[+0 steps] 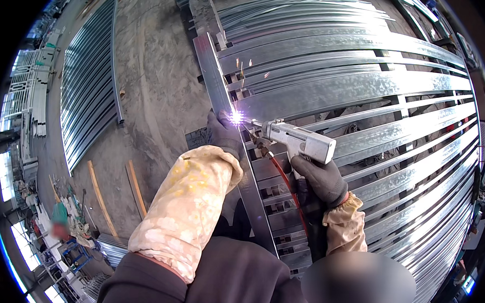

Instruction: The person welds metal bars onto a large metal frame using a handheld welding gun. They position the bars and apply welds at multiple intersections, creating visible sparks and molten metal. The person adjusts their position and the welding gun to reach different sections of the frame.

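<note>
Nearest the camera is your own dark clothing point(241, 277), spread along the lower edge, with a pale, yellow-spotted sleeve guard point(179, 208) over your left forearm and a tan sleeve cuff point(345, 223) at your right wrist. Your right hand point(320, 180), in a dark glove, is closed firmly around the handle of a silver welding torch point(303, 142), and its nozzle points left to a violet-white glare point(236, 117) on the long metal tube point(216, 81). That tube runs from the upper middle down toward your body, along the left ends of the slats. Your gloved left hand point(225, 134) lies against the tube's left side, just beside the glare; its fingertips are hidden, so I cannot tell how tightly they are curled. Any lettering on the torch is too small to read. A red hose point(285, 178) drops from the torch beside a thick black cable point(310, 221). Orange sparks point(242, 72) fly above the glare. To your right, shiny grey slats point(355, 91) lie in rows with gaps between them. At your left the concrete floor point(149, 53) is grey and stained, bearing a ribbed stack of metal tubes point(90, 83) and two wooden strips point(100, 196). Bright windows point(23, 244) line the far left of the workshop, curved by the lens.
</note>
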{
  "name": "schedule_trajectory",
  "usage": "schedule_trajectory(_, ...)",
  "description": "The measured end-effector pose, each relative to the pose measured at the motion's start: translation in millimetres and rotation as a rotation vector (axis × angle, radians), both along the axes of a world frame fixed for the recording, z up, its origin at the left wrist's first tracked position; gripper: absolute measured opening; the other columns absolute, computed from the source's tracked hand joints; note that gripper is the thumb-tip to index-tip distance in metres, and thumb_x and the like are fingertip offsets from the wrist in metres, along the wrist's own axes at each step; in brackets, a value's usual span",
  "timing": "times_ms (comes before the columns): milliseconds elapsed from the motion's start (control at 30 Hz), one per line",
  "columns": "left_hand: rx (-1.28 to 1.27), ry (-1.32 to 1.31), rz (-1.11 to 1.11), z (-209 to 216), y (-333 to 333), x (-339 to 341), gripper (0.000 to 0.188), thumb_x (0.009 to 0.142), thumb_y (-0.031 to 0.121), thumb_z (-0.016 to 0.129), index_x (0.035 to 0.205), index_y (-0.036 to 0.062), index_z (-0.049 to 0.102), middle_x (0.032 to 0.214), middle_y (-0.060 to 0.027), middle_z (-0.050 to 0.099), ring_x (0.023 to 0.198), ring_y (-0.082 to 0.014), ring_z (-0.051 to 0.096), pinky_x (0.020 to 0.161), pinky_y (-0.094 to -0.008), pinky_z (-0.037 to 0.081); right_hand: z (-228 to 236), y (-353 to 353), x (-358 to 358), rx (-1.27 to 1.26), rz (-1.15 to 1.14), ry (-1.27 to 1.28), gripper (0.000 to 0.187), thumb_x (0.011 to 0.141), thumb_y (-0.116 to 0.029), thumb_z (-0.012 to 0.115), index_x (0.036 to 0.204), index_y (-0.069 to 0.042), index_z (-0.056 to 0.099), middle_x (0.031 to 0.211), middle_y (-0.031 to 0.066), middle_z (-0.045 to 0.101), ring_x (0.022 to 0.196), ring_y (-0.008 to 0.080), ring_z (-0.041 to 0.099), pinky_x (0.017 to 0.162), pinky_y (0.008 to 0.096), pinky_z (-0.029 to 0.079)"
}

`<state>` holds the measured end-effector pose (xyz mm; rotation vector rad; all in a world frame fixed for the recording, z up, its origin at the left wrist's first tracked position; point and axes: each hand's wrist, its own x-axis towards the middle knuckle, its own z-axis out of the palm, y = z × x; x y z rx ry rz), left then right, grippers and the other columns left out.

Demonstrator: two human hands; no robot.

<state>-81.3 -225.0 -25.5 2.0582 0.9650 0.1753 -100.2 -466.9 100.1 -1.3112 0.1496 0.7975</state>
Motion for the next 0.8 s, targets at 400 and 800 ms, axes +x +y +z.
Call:
schedule_trajectory(400,0.023,0.004,0.032,11.0,-3.6,0.3,0.043,0.104,0.032,0.035,0.131,0.0022,0.049,0.115,-0.0261,0.066,0.106,-0.0459,0.063,0.092,-0.0492,0.048,2.3,-0.2,-2.1,0.031,0.022,-0.002,0.025,0.093,-0.018,0.065,0.11,0.001,0.062,0.085,0.0055,0.066,0.061,0.0132,0.063,0.053,0.0256,0.05)
schedule_trajectory(800,0.019,0.024,-0.002,15.3,-2.7,-0.1,0.043,0.105,0.034,0.036,0.127,-0.0006,0.05,0.109,-0.0272,0.066,0.103,-0.0447,0.065,0.089,-0.0482,0.049,2.1,-3.0,-5.1,0.012,0.025,0.001,0.024,0.094,-0.02,0.065,0.106,0.001,0.062,0.083,0.0051,0.065,0.061,0.0129,0.063,0.053,0.0253,0.05)
